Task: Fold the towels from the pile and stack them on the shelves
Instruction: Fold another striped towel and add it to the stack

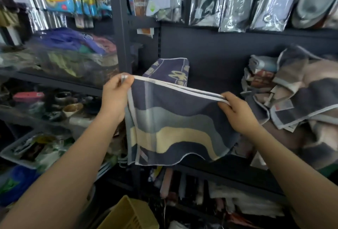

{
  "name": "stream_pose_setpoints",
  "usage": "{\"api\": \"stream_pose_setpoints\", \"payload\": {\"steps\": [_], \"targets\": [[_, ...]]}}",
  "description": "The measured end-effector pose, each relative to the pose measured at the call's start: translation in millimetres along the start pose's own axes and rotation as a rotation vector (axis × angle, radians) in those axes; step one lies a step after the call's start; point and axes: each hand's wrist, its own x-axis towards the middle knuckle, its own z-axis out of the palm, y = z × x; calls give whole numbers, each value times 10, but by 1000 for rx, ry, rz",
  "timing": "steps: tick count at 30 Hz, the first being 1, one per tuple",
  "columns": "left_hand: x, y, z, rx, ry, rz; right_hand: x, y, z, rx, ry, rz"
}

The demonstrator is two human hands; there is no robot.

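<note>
Head view: towel (175, 124) held up in the air in front of the dark shelf (215, 169), folded once, two white-trimmed edges lying together along the top. Left hand (115, 96) pinches the top left corner, thumb and fingers closed on both layers. Right hand (236, 111) grips the top right end, fingers curled over the hem. Lower half hangs free, bottom edge wavy.

Pile (300, 93) of loose towels sits on the same shelf at the right, slumped and overhanging the front edge. One folded navy towel (168, 71) stands on the shelf just behind the held one, centre-left.

Judgement: mid-fold, at least one more fold needed before stacking.

Risks:
- Top edges look slightly offset near the right hand. Next fold would lock that skew in.
- Either pinch slips, layers separate, fold is lost.
- Hanging half may snag the shelf lip or drag the pile's overhang off.
- Navy towel looks loosely propped; a careless placement could topple it.
</note>
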Motion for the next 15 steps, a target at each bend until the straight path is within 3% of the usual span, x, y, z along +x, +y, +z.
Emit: {"api": "stream_pose_setpoints", "payload": {"steps": [6, 15], "targets": [[628, 346, 405, 85, -24, 322, 684, -77, -484, 100, 114, -46], [1454, 364, 1185, 439, 28, 520, 1854, 579, -774, 66, 55, -49]]}}
